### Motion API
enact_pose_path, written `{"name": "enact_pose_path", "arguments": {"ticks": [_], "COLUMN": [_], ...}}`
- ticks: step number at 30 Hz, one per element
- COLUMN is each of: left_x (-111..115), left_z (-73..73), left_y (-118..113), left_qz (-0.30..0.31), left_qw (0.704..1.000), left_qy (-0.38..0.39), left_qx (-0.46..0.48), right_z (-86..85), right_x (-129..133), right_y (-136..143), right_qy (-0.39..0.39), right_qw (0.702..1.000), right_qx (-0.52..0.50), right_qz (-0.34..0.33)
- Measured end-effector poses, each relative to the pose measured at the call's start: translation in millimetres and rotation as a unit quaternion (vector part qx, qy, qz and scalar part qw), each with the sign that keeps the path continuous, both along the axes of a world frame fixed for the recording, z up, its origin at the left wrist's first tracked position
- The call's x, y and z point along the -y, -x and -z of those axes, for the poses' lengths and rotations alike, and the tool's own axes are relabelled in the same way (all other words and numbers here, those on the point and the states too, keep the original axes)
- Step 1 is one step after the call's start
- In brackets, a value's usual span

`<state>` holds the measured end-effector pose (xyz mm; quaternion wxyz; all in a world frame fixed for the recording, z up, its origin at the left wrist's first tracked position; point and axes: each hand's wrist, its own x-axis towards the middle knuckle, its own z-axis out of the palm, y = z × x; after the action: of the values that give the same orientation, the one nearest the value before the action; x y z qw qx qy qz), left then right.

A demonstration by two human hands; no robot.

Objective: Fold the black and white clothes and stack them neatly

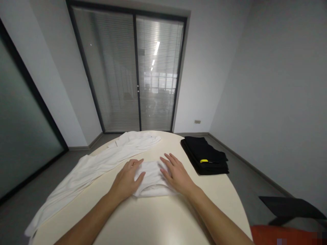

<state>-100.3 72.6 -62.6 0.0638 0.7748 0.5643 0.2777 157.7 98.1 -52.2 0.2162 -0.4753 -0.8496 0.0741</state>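
Note:
A white garment [152,177], folded into a small bundle, lies on the table in front of me, and a curved hem or neckline shows along its near side. My left hand [127,178] rests on its left end, thumb and fingers apart. On the right end lies my right hand [176,173], its fingers spread over the cloth. Neither hand appears to grip the fabric. Parts of both ends of the bundle are hidden beneath my hands.
A long white garment [97,166] is spread along the table's left edge. Stacked black folded clothes [206,149] with a yellow tag [203,161] sit at the right. The round cream table [163,221] has a red and black chair [286,234] beyond its right edge.

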Motion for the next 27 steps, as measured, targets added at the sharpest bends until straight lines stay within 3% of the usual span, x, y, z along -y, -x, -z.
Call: {"name": "enact_pose_path", "arguments": {"ticks": [3,5,9,13,17,20,23,27], "left_x": [-1,0,5,14,22,20,14,11], "left_z": [11.5,17.8,20.3,12.4,-5.2,-14.3,-9.2,10.8], "left_y": [-5,-6,-5,-12,-22,-25,-23,-19], "left_qz": [0.136,0.175,0.156,0.125,0.12,0.138,0.168,0.199], "left_qw": [0.989,0.976,0.975,0.98,0.983,0.986,0.985,0.977], "left_qy": [0.015,0.067,0.098,0.101,0.07,0.061,0.04,0.05], "left_qx": [-0.06,-0.106,-0.123,-0.119,-0.118,-0.065,-0.013,-0.05], "right_z": [10.1,15.2,13.7,7.5,4.1,1.0,-2.0,2.9], "right_x": [6,9,10,5,-9,-19,-21,-10], "right_y": [8,9,4,-5,-26,-42,-42,-19], "right_qy": [0.064,0.11,0.131,0.121,0.075,0.044,0.048,0.091], "right_qw": [0.995,0.987,0.98,0.978,0.986,0.993,0.994,0.991], "right_qx": [0.035,0.068,0.088,0.092,0.11,0.11,0.081,0.018], "right_qz": [-0.069,-0.091,-0.123,-0.14,-0.095,-0.023,0.048,0.092]}}
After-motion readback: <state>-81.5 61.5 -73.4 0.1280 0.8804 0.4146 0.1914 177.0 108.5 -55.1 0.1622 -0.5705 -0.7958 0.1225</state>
